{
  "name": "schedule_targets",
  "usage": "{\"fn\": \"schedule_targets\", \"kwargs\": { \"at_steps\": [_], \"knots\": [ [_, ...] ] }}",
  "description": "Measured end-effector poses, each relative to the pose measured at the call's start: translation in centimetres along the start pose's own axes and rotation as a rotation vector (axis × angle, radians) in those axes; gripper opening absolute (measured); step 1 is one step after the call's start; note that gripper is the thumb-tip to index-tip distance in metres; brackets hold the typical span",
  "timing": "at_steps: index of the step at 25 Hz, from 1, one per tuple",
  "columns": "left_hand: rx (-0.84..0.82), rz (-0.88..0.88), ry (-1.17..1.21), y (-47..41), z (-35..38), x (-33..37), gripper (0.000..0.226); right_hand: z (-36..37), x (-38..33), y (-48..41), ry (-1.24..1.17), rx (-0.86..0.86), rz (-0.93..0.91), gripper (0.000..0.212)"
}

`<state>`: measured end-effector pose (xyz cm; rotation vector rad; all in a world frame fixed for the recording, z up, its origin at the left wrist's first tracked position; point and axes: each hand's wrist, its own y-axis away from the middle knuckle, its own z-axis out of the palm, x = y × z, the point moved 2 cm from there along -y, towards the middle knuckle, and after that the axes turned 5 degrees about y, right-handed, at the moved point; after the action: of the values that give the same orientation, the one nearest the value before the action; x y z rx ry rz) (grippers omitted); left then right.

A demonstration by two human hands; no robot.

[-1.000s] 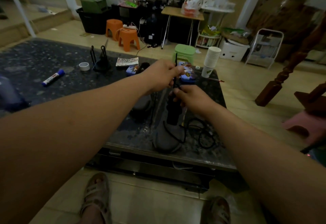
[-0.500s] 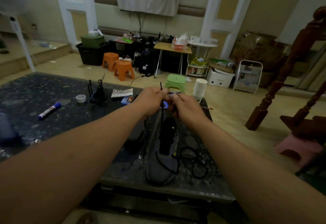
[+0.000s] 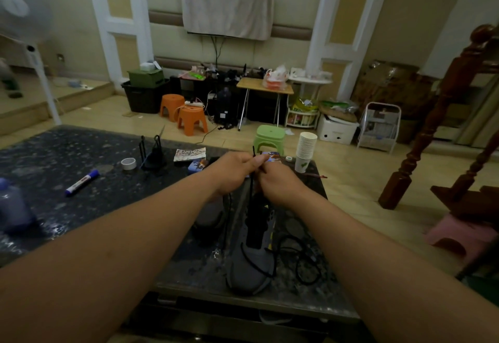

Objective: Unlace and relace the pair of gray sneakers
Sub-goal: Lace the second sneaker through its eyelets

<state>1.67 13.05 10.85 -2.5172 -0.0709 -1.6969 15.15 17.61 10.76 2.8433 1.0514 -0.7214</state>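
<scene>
A: Two hands, both up over the shoe. Left hand (image 3: pixel 233 172) first: its grip is closed round the black lace (image 3: pixel 253 155), with the tip poking up above the knuckles.

B: Agreed. Right hand (image 3: pixel 280 185) is touching it. We read its grip as pinching the same lace lower down, though the fingertips are hidden from us.

A: Step, as we judge it, is drawing the lace taut after an eyelet. To do it well we'd pull straight up along the tongue, hold tension even, and steady the shoe so it doesn't slide toward the worktop (image 3: pixel 67 148) edge.

B: Now the shoes. Far gray sneaker (image 3: pixel 209 214) lies mostly under the left wrist, dim. Near gray sneaker (image 3: pixel 249 267) lies toe toward us by the front edge with its black tongue showing. As far as we can tell it's laced only at the toe end.

A: Loose lace loops (image 3: pixel 305 259) lie on the worktop just right of it. We'd watch that they don't knot.
</scene>
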Motion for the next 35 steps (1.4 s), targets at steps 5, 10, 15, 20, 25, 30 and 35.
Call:
{"fn": "schedule_targets", "kwargs": {
  "at_steps": [5,10,15,20,25,30,35],
  "knots": [
    [0.001,0.033,-0.021,-0.2,0.0,0.2,0.048,-0.9,-0.5,0.4,-0.046,0.038,-0.001,0.024],
    [0.006,0.052,-0.069,-0.4,0.2,0.1,0.044,-1.6,-0.6,0.6,0.018,0.012,0.017,0.017],
    [0.036,0.051,0.056,0.5,0.2,1.1,0.032,-0.7,-0.1,1.2,-0.135,-0.045,-0.023,0.032],
    [-0.001,0.055,0.072,0.4,0.7,0.9,0.036,1.8,1.3,1.6,-0.091,-0.182,0.007,0.049],
    [0.080,-0.001,0.283,1.0,2.2,-4.7,0.057,1.8,1.6,0.7,-0.150,-0.083,0.101,0.038],
    [-0.045,-0.136,-0.177,5.5,10.2,-16.5,0.089,1.5,2.2,0.4,-0.195,-0.073,0.155,0.042],
    [0.126,-0.200,-0.496,5.4,11.3,-16.2,0.074,1.3,3.0,0.3,-0.294,0.000,0.196,0.040]
  ]
}}
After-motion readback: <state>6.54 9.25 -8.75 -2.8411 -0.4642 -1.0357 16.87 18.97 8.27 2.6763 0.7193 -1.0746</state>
